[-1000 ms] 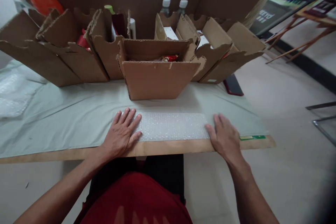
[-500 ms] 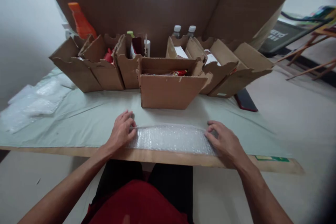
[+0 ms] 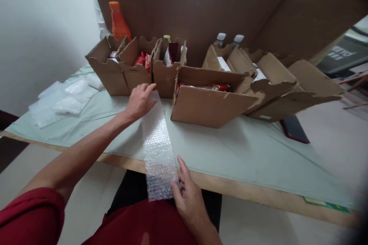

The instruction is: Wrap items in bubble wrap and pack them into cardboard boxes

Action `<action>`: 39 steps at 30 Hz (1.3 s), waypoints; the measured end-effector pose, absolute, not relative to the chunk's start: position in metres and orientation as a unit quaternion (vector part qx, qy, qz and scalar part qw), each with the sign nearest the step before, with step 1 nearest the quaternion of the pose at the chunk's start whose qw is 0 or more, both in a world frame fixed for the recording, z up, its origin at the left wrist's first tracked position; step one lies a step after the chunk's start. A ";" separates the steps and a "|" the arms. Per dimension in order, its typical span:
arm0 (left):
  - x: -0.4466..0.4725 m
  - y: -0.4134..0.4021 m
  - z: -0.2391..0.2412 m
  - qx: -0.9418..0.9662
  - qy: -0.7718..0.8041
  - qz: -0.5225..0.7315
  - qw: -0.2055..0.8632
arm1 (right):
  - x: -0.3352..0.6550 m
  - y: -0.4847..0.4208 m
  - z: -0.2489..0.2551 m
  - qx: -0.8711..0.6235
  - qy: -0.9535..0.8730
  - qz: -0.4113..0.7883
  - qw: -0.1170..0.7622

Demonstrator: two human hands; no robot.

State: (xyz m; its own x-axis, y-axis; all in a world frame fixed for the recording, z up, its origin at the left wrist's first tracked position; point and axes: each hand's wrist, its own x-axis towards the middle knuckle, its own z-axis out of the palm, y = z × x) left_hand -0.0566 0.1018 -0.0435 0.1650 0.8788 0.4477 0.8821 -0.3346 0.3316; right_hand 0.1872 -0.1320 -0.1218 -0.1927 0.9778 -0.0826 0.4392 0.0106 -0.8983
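Note:
A strip of clear bubble wrap (image 3: 156, 145) runs from the table's near edge toward the boxes, its near end hanging over the wooden edge. My left hand (image 3: 140, 101) grips the far end of the strip, close to a small cardboard box (image 3: 166, 72). My right hand (image 3: 188, 193) pinches the near end, just below the table edge over my lap. The strip is stretched lengthwise between both hands.
Several open cardboard boxes (image 3: 209, 101) with packets and bottles stand in a row at the back of the pale green table cover (image 3: 230, 153). An orange bottle (image 3: 118, 23) stands behind them. More bubble wrap (image 3: 61, 99) lies far left. A dark phone (image 3: 294, 130) lies right.
The strip lay crosswise along the table edge under both hands; now it is turned lengthwise, my left hand carried one end toward the boxes and my right hand drew the other toward me.

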 end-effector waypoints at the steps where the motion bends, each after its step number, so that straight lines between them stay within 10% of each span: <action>1: -0.050 0.099 -0.049 -0.771 -0.562 -0.300 0.001 | 0.179 -0.134 -0.126 -0.560 -0.636 0.420 0.325; 13: -0.098 -0.102 -0.098 -0.646 -0.348 -0.379 -0.564 | 0.172 -0.104 -0.085 -0.438 -0.399 0.703 0.393; 19: -0.060 -0.073 -0.106 -0.574 -0.603 -0.413 -0.370 | 0.149 -0.062 -0.086 -0.422 -0.331 0.718 0.444; 25: -0.055 -0.047 -0.118 -0.621 -0.648 -0.358 -0.257 | 0.163 -0.063 -0.101 -0.538 -0.541 0.450 0.465; 31: -0.052 -0.048 -0.123 -0.644 -0.662 -0.330 -0.195 | 0.162 -0.063 -0.111 -0.455 -0.802 0.115 0.369; 39: -0.059 -0.052 -0.123 -0.675 -0.639 -0.357 -0.094 | 0.161 -0.049 -0.120 -0.389 -0.885 0.060 0.250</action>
State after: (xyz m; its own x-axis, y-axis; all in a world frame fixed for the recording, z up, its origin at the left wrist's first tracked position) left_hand -0.0592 -0.0525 -0.1229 -0.0720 0.9292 0.3624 0.7956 -0.1656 0.5827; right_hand 0.1611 -0.0487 -0.1202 -0.5726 0.7177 0.3961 0.6580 0.6906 -0.3001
